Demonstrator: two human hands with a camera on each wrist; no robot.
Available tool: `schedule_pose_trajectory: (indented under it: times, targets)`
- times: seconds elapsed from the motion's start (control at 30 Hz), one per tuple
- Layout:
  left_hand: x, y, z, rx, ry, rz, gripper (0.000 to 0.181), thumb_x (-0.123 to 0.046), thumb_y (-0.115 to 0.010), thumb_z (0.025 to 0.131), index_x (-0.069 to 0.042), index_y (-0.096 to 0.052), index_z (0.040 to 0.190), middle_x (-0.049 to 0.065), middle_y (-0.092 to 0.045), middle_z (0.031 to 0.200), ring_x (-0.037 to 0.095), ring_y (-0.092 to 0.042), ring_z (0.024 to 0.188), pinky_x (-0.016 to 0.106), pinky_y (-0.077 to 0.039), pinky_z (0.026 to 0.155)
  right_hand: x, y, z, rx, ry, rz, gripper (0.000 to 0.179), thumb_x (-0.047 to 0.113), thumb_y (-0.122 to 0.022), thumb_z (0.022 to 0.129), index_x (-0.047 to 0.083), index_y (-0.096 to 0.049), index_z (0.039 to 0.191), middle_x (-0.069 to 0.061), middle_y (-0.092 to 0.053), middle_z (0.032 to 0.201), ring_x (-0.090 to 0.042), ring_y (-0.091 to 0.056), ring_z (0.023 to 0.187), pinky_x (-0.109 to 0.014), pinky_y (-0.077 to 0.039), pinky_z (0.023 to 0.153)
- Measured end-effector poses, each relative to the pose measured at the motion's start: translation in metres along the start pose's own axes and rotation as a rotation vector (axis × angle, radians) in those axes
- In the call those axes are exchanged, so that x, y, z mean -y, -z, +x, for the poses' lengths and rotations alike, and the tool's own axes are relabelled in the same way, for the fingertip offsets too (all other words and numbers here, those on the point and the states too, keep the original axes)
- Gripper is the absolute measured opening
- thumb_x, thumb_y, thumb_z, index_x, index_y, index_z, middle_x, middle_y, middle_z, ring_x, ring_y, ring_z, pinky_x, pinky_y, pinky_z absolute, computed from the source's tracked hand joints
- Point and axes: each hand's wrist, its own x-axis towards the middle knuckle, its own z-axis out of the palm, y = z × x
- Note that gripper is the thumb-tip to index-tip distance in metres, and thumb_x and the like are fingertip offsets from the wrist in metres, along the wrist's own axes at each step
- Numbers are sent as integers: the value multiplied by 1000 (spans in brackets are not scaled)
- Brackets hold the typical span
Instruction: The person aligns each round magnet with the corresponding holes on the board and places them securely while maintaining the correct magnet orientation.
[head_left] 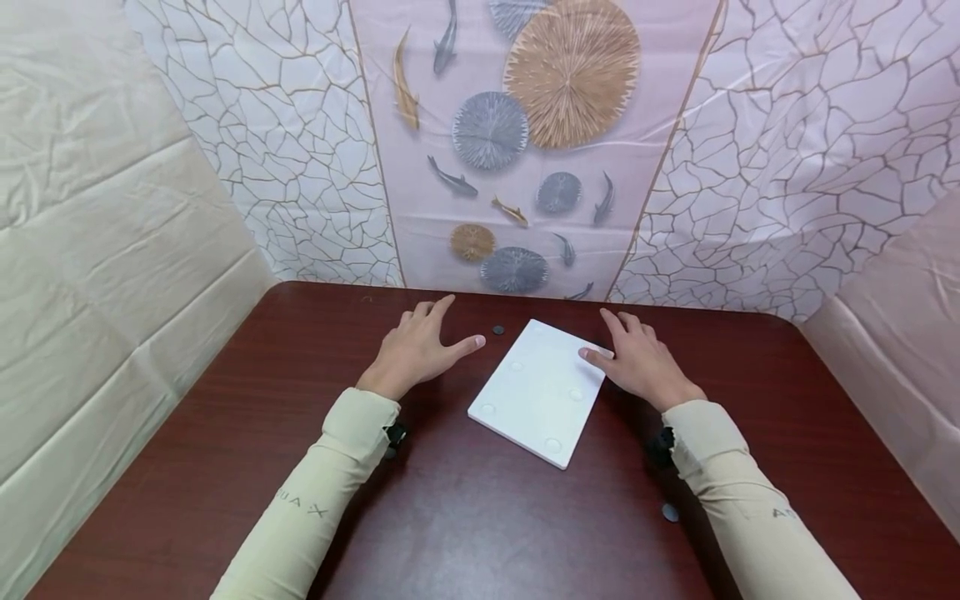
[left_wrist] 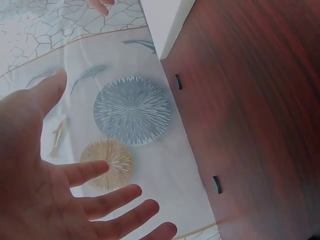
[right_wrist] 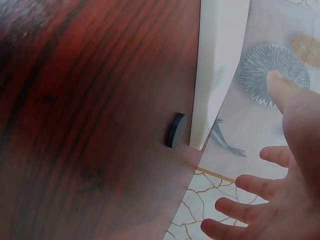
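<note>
1. Left hand (head_left: 416, 350) and right hand (head_left: 645, 358): each grip spread wide, holding nothing.
2. Between them, the white board (head_left: 536, 379) lies askew on the tabletop (head_left: 465, 533).
3. Even contact along opposite edges should steady it best.

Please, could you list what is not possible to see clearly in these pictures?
Head view: underside of the white board, facing away from the camera.
Head view: whether its pale round spots are raised; too faint.
Head view: full lettering on the right sleeve, hidden by its curve.
Left wrist view: most of the right hand, past the top edge.
Right wrist view: rest of the white board, past the top edge.
</note>
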Motion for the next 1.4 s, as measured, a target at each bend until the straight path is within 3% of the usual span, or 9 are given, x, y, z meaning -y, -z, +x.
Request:
schedule_pose_trajectory:
  times: [0.3,0.57,0.73,0.93,1.1,1.23,1.4]
  targets:
    - [3,-5,-4,70,35,-115,95,-78,-56,93,-24,-30,167,17,-45,161,43,-48,144,65,-39,114,7,-2,3,41,40,23,88,53,-62,104,2,-25,166,-34,-31,160,-56,-31,146,-74,-33,112]
    - [2,-14,-8,97,4,-169,89,-73,-61,94,-21,-39,163,8,-71,116,26,-68,107,49,-53,96,11,-6,3,71,46,53,86,50,-67,102,0,-33,162,-35,-39,153,-55,-41,140,-71,-42,105]
    - [1,-18,-10,146,-29,-166,77,-64,-67,96,-16,-52,154,5,-74,112,20,-69,101,46,-54,95,8,-11,5,104,25,50,86,50,-66,102,-2,-34,161,-38,-42,150,-54,-45,137,-71,-45,102]
    - [2,-23,-14,300,0,-227,66,-54,-76,94,-12,-61,143,5,-74,83,19,-72,68,37,-59,70,8,-16,5,103,40,15,87,55,-68,100,-3,-39,158,-38,-46,146,-54,-46,135,-70,-48,97]
    - [-2,-27,-17,433,1,-338,53,-38,-85,91,-7,-66,129,4,-72,90,18,-74,64,33,-61,60,9,-18,5,100,50,-29,86,55,-72,96,-3,-47,154,-36,-49,141,-51,-47,129,-68,-49,96]
    - [-6,-29,-17,475,-8,-395,46,-25,-88,89,-4,-67,123,7,-74,82,21,-74,64,34,-61,62,10,-20,5,107,49,-45,85,54,-73,96,-3,-48,153,-36,-48,141,-51,-46,129,-67,-48,98]
    - [-10,-33,-17,484,-36,-402,40,-13,-86,90,1,-65,121,8,-74,74,22,-73,63,33,-61,63,12,-20,6,110,45,-39,83,52,-73,97,-3,-48,153,-36,-47,142,-50,-45,130,-68,-46,101]
